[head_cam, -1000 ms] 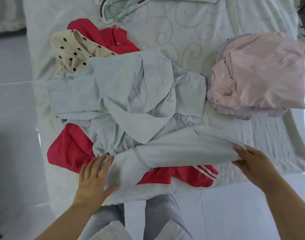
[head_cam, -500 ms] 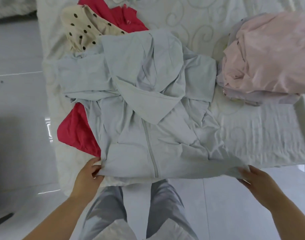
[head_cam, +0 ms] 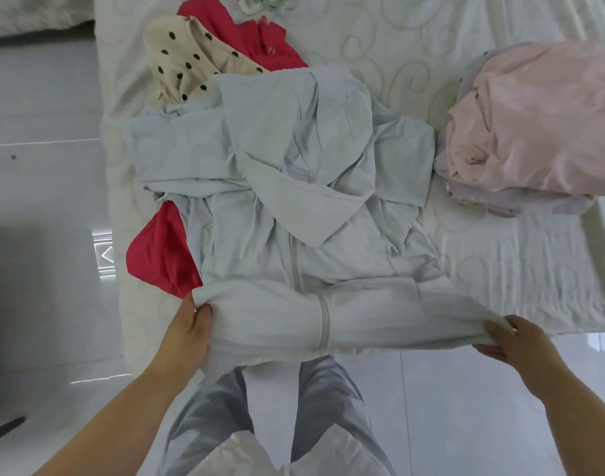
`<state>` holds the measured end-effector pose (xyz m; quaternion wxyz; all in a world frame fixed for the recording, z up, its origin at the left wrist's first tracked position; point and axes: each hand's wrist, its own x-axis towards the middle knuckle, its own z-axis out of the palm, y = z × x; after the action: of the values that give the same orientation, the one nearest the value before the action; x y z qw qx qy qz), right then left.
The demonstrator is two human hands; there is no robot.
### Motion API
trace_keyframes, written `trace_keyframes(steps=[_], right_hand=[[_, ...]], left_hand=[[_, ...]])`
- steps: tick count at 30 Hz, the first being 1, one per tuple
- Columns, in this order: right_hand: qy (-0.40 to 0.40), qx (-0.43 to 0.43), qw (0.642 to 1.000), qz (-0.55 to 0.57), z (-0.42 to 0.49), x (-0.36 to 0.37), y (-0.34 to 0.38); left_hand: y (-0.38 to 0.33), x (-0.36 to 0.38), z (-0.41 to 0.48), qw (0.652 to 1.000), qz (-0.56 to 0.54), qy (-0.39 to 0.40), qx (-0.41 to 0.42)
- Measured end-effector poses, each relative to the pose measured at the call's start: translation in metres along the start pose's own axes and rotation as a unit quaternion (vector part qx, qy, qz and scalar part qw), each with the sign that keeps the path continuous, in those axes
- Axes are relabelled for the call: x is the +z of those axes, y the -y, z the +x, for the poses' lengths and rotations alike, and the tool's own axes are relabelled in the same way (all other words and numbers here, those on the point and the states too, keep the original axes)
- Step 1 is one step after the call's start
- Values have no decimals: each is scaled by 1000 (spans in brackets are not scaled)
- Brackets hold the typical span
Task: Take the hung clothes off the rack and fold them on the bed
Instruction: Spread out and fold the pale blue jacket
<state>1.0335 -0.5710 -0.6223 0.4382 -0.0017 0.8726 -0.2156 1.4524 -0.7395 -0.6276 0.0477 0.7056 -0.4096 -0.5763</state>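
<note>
A pale blue zip-up hooded jacket (head_cam: 287, 187) lies spread on the white bed (head_cam: 520, 280), hood flopped forward over its chest. Its bottom hem is folded up into a band near the bed's front edge. My left hand (head_cam: 187, 333) pinches the left end of that band, and my right hand (head_cam: 513, 341) grips the right end. A red garment (head_cam: 158, 252) lies under the jacket and pokes out at the left and at the top. A cream polka-dot garment (head_cam: 187, 63) lies beside it at the back left.
A stack of folded pink and lilac clothes (head_cam: 534, 125) sits at the right of the bed. Pale green hangers (head_cam: 270, 0) lie at the far edge. My grey-trousered legs (head_cam: 328, 407) stand against the bed's front edge, over glossy white floor tiles.
The jacket's bottom hem, pulled flat toward me half a second ago, is now turned up over the body. Both hands have moved away from me with it. The camera has drawn closer.
</note>
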Motion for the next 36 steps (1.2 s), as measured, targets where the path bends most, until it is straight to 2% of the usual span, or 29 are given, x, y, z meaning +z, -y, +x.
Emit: trace_keyframes(steps=[3,8,12,15,17,20,23,25,29,31,33,35,36], right_hand=[[9,10,999,51,-11,-8,1],[48,55,997,-23,-18,-16,-7],[48,64,989,-128,-23,-20,-5],[47,66,994,-75,-27,-22,10],[64,65,995,28,-31,-21,33],[122,36,986,109,-38,-13,81],[129,-21,975,178,-28,-2,132],[137,-60,965,215,-15,8,166],[150,-134,945,257,19,36,224],[122,-161,939,278,35,52,251],[128,-183,923,312,51,67,274],[155,-208,925,279,65,83,289],[156,-224,940,203,69,91,292]], left_hand=[[10,-3,-2,995,100,-21,-17],[26,-16,-8,979,153,86,-100],[36,-27,-12,958,138,185,-169],[32,-35,-12,961,66,204,-174],[24,-43,-9,974,7,170,-152],[-7,-52,4,989,-74,44,-118],[-54,-62,31,975,-187,-67,-99],[-86,-70,54,973,-201,-93,-65],[-149,-79,104,965,-246,-93,-17],[-176,-84,119,960,-244,-140,7],[-191,-85,141,963,-226,-146,35],[-195,-80,155,981,-141,-125,57],[-192,-76,158,986,11,-128,111]])
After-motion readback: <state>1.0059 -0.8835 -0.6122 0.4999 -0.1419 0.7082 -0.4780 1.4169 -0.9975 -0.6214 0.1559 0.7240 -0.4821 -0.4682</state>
